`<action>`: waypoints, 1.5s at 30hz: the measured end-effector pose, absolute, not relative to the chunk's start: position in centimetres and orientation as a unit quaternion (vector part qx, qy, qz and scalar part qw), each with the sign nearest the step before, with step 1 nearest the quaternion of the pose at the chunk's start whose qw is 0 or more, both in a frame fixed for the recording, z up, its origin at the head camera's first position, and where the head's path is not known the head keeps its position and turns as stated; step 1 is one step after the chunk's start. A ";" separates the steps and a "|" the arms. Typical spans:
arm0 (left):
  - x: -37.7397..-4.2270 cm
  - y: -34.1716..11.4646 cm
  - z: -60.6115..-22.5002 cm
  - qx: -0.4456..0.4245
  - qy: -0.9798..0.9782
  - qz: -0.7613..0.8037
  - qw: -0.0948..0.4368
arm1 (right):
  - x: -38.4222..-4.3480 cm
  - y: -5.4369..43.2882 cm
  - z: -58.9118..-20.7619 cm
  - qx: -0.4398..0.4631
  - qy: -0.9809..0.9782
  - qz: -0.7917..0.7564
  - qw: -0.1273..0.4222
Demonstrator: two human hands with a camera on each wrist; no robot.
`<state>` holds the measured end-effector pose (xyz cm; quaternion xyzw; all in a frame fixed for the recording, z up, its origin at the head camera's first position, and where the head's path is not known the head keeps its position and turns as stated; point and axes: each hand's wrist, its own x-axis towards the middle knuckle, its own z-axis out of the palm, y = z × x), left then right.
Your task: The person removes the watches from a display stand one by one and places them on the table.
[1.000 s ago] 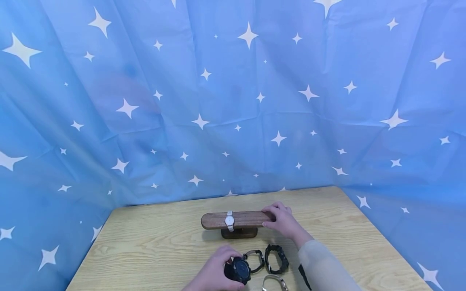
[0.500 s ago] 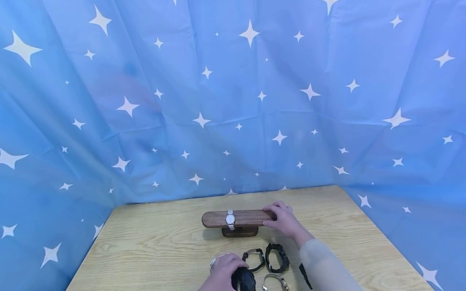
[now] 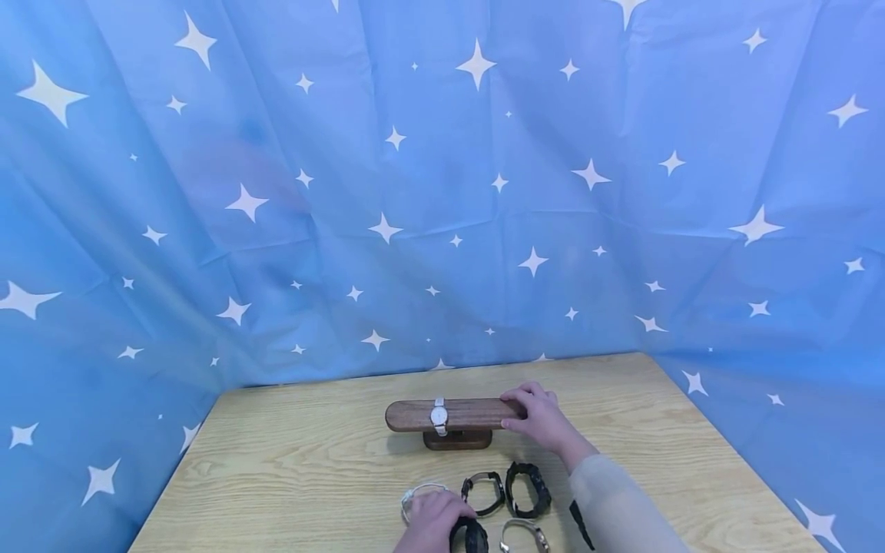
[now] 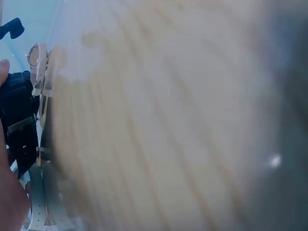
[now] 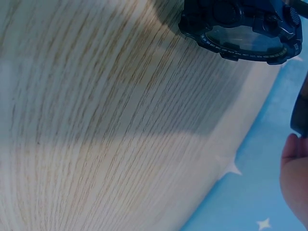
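At the front of the table my left hand [image 3: 434, 526] holds a black watch [image 3: 473, 535], partly cut off by the lower frame edge. The same watch's dark strap [image 4: 20, 120] shows beside the hand at the left of the left wrist view. My right hand [image 3: 542, 418] grips the right end of a dark wooden watch stand [image 3: 477, 413], fingers over the top and thumb at the front. A white-strapped watch [image 3: 439, 416] is wrapped around the stand's bar, left of its middle.
Nearer me on the wooden table [image 3: 290, 476] lie a slim dark-strapped watch [image 3: 484, 494], a chunky black watch [image 3: 528, 490] and a metal-banded watch [image 3: 524, 530]. A white-banded watch [image 3: 406, 503] is partly hidden behind my left hand. A blue star-patterned cloth [image 3: 442, 192] hangs behind.
My left hand has moved right and toward me with the black watch, uncovering part of the white-banded watch. The right hand stays on the stand.
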<state>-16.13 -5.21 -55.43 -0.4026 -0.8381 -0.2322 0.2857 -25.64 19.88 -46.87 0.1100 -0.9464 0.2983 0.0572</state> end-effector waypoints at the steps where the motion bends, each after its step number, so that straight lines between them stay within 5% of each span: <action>1: -16.1 -5.1 -55.6 -0.401 -0.837 -0.228 0.294 | -25.6 19.9 -46.8 0.111 -0.946 0.298 0.058; 24: -15.8 -4.6 -55.6 -0.398 -0.835 -0.182 0.335 | -26.1 20.1 -47.3 0.109 -0.947 0.298 0.055; 38: -17.0 -5.8 -52.0 -0.340 -0.888 -0.276 0.137 | -25.7 20.1 -46.8 0.105 -0.944 0.308 0.054; 45: -18.4 -6.2 -51.4 -0.296 -0.891 -0.308 0.152 | -25.7 19.9 -46.9 0.105 -0.944 0.307 0.054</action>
